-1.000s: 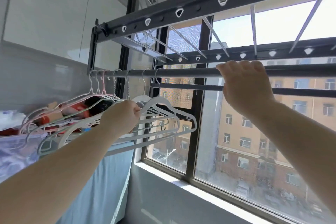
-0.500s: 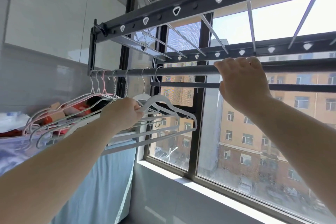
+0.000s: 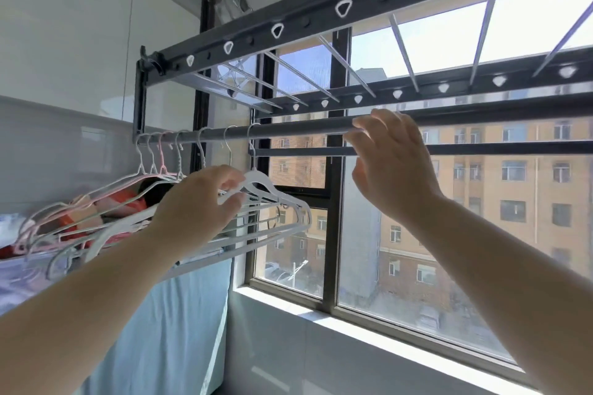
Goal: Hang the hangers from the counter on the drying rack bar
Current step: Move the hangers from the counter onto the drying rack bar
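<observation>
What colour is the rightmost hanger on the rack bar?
White, with a silvery metal hook; the rightmost hanger shows best in the head view.

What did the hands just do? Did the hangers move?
Both hands opened up. The right hand, which was gripping the grey metal drying rack bar, uncurled its fingers and eased off it. The left hand loosened its hold on the white plastic hanger. That hanger and the pale hangers beside it stayed hooked on the bar.
</observation>
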Demonstrator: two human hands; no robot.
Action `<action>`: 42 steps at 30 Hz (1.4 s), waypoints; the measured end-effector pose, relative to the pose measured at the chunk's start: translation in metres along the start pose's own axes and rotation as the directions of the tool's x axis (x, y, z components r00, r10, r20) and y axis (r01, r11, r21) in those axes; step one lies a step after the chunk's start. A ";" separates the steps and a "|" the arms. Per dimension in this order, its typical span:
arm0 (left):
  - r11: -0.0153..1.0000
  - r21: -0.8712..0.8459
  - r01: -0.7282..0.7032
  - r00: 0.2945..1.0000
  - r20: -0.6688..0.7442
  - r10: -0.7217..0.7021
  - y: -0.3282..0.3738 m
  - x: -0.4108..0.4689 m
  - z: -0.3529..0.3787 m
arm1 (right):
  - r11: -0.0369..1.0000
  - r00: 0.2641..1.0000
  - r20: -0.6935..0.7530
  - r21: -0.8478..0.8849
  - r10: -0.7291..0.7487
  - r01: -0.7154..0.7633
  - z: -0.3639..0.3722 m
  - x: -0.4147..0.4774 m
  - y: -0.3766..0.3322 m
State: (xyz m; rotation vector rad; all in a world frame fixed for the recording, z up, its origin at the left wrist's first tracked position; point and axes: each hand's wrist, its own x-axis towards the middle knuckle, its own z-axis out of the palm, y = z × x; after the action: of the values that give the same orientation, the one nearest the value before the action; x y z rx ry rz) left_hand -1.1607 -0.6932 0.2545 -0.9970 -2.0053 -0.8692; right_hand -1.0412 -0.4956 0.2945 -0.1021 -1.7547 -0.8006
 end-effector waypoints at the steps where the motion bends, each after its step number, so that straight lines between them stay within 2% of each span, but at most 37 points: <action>1: 0.999 -0.028 -0.017 1.000 0.007 0.017 0.009 -0.005 -0.001 | 1.000 0.999 0.040 0.023 0.003 -0.004 -0.004 -0.006 0.001; 3: 0.996 -0.067 -0.058 0.998 0.025 0.060 0.031 -0.013 0.000 | 0.998 0.992 0.127 0.056 -0.007 0.000 -0.017 -0.019 0.008; 5: 0.990 -0.115 -0.078 0.994 0.064 0.085 0.058 -0.020 0.005 | 0.999 0.952 0.305 0.045 0.001 -0.015 -0.036 -0.037 0.020; 7: 0.981 -0.177 -0.085 0.986 0.126 0.108 0.089 -0.029 0.018 | 0.997 0.856 0.516 0.041 0.033 -0.063 -0.054 -0.062 0.042; 11: 0.940 -0.328 -0.089 0.939 0.287 0.189 0.165 -0.055 0.062 | 0.964 0.639 0.752 0.014 0.164 -0.265 -0.104 -0.121 0.101; 14: 0.889 -0.456 -0.039 0.903 0.365 0.226 0.236 -0.078 0.098 | 0.940 0.461 0.854 -0.090 0.242 -0.328 -0.155 -0.177 0.153; 17: 0.822 -0.569 0.006 0.848 0.439 0.298 0.321 -0.105 0.132 | 0.901 0.296 0.884 -0.251 0.362 -0.354 -0.216 -0.238 0.207; 22: 0.704 -0.711 -0.009 0.723 0.482 0.495 0.467 -0.157 0.179 | 0.734 0.017 0.793 -0.555 0.609 -0.392 -0.332 -0.327 0.285; 26: 0.623 -0.782 -0.021 0.590 0.493 0.640 0.577 -0.209 0.204 | 0.537 -0.139 0.644 -0.722 0.752 -0.437 -0.430 -0.389 0.324; 30: 0.537 -0.843 -0.022 0.435 0.476 0.764 0.676 -0.263 0.219 | 0.304 -0.259 0.454 -0.834 0.853 -0.459 -0.519 -0.444 0.342; 34: 0.421 -0.907 -0.026 0.311 0.393 0.865 0.775 -0.315 0.227 | 0.126 -0.318 0.279 -0.895 0.906 -0.427 -0.594 -0.495 0.362; 37: 0.341 -0.940 -0.024 0.237 0.326 0.915 0.850 -0.353 0.232 | 0.023 -0.325 0.164 -0.916 0.931 -0.400 -0.643 -0.537 0.390; 42: 0.251 -0.968 0.008 0.206 0.247 0.947 0.980 -0.405 0.246 | -0.148 -0.291 -0.028 -0.905 0.956 -0.399 -0.708 -0.617 0.457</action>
State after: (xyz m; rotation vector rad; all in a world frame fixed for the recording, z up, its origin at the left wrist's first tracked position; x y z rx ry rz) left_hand -0.2271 -0.1768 0.0354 -3.2301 -1.2834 -0.9076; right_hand -0.0380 -0.3431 0.0476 -2.4336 -1.3256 -0.0237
